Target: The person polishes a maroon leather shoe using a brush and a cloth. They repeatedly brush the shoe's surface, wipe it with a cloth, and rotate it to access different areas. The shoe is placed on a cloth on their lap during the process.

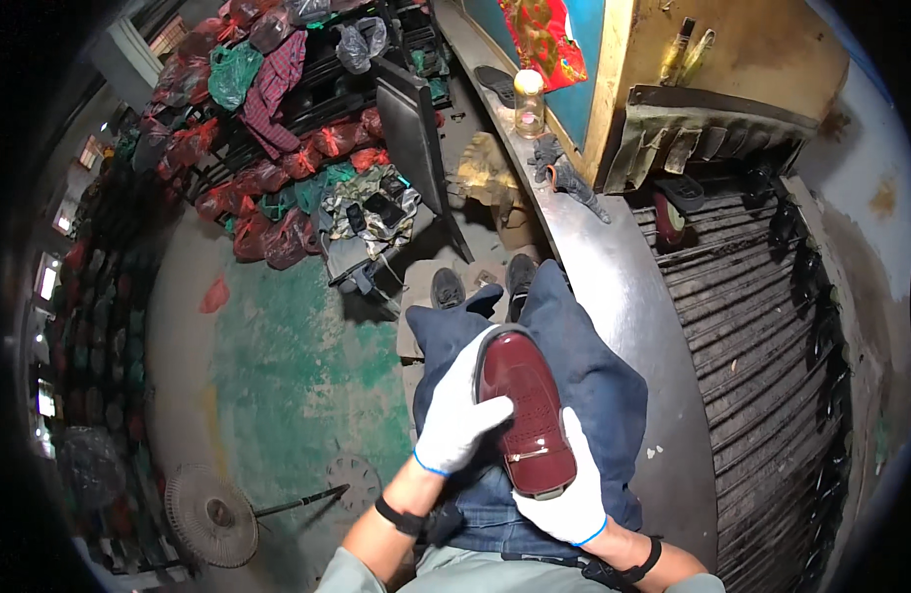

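A dark red shoe (523, 381) lies over my lap, held between both hands. Its upper is glossy, with a patch of small perforations and a shiny strip like a zipper across the near end. A dark sole edge shows round the far end. My left hand (457, 415), in a white glove, grips the shoe's left side with the thumb on the upper. My right hand (572, 499), also gloved in white, cups the near end and right side. The fingers under the shoe are hidden.
A metal ledge (614, 272) runs along my right, bearing a jar (529, 104) and dark cloth (574, 183). Beyond it is a barred conveyor (762, 366) with another red shoe (669, 219) by its flap curtain. A fan (213, 514) stands left; red bags (278, 237) are piled ahead.
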### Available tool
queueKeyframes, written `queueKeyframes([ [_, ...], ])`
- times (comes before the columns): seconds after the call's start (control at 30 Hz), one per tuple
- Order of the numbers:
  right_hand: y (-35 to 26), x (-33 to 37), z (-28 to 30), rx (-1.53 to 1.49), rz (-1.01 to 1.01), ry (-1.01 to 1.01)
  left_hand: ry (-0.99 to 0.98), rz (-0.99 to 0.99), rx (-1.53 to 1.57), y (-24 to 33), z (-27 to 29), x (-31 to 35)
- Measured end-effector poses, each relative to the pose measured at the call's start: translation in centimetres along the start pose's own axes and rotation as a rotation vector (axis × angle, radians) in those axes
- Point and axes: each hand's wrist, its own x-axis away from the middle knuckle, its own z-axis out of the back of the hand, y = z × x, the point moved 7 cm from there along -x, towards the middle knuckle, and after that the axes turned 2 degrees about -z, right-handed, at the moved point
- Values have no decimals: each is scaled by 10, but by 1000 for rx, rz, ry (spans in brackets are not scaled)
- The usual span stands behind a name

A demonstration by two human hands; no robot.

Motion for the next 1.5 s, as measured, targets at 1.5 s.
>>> queueKeyframes([
  [1.5, 262, -14, 312, 330, -552, 1205, 12, 101, 68, -83, 19, -36],
])
